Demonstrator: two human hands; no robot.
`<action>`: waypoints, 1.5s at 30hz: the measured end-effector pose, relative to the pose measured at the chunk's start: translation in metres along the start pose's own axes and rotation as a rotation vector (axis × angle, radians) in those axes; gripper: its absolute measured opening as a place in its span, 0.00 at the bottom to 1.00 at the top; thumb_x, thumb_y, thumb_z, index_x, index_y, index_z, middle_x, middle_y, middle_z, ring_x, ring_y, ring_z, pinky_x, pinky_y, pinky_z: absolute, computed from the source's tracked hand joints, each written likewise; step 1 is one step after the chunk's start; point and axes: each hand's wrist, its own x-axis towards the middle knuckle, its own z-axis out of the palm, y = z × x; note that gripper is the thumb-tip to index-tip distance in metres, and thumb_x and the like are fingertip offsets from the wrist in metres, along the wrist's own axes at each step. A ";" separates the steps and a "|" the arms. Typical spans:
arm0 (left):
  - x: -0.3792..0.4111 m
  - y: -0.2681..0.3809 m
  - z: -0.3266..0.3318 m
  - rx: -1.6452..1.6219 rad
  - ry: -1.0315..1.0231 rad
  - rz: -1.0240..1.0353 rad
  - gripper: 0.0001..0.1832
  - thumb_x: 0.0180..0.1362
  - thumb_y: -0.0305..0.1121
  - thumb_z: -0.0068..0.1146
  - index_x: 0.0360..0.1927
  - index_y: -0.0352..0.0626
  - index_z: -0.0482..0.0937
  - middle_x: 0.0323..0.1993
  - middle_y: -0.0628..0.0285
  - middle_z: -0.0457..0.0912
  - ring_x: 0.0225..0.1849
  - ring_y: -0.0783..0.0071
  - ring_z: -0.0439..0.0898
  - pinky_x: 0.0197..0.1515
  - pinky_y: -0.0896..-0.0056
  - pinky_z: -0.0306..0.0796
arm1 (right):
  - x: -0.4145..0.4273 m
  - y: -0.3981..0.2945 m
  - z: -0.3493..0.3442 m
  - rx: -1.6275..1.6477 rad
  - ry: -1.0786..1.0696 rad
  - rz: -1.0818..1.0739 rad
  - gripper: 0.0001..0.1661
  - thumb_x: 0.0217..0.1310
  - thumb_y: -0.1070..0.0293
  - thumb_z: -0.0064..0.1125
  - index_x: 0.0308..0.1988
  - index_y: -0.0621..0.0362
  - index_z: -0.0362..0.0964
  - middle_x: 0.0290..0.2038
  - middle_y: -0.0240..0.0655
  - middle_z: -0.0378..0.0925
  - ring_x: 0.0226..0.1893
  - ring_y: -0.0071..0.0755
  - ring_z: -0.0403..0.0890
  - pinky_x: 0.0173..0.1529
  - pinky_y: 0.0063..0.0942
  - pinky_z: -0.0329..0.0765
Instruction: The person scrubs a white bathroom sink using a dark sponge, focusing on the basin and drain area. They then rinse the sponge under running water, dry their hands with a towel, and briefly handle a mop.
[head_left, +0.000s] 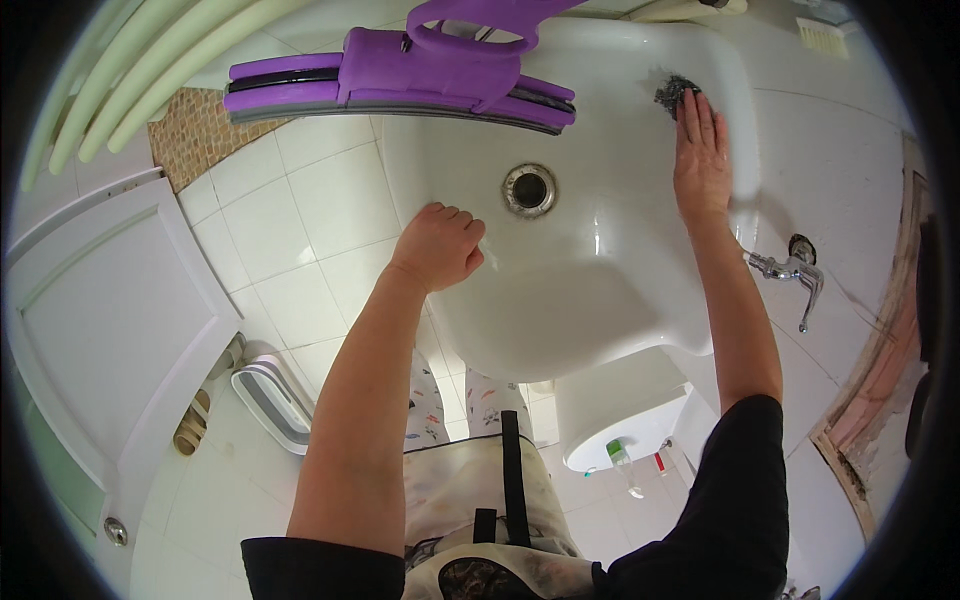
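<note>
My right hand (703, 161) presses a dark metal scouring pad (676, 95) against the inner right side of a white ceramic sink (600, 225), its fingers extended over the pad. At the sink's left edge, my left hand (441, 246) is curled into a fist; no object shows in it. Between the hands lies the round metal drain (529, 190). A purple mop head (427, 79) with a grey edge hangs across the upper left of the sink, in front of it from this view.
A chrome tap (791, 270) juts from the right wall. Below the sink stands a white toilet tank (626, 412) with a green-capped bottle (621, 457) on it. A collapsible basin (274, 401) and a white door (112, 300) are at left. A brush (822, 37) lies upper right.
</note>
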 end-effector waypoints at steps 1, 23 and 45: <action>-0.002 -0.001 0.001 -0.011 0.041 0.010 0.05 0.49 0.35 0.55 0.25 0.46 0.75 0.25 0.66 0.77 0.32 0.69 0.77 0.42 0.66 0.69 | 0.005 0.006 -0.011 0.067 0.016 0.063 0.34 0.62 0.73 0.44 0.67 0.61 0.55 0.72 0.39 0.48 0.73 0.39 0.46 0.75 0.40 0.42; -0.007 -0.007 0.013 -0.109 0.196 0.060 0.05 0.45 0.34 0.57 0.24 0.46 0.75 0.23 0.66 0.76 0.29 0.68 0.77 0.40 0.67 0.70 | -0.071 -0.070 0.074 -0.033 -0.175 -0.129 0.33 0.66 0.63 0.37 0.69 0.60 0.52 0.73 0.35 0.47 0.74 0.36 0.46 0.75 0.37 0.41; 0.001 -0.001 0.009 -0.120 0.078 0.045 0.10 0.52 0.41 0.57 0.30 0.46 0.76 0.29 0.66 0.79 0.37 0.69 0.78 0.48 0.66 0.69 | 0.132 -0.017 0.030 0.507 0.507 0.304 0.34 0.56 0.80 0.43 0.64 0.64 0.59 0.69 0.45 0.55 0.71 0.45 0.53 0.73 0.42 0.49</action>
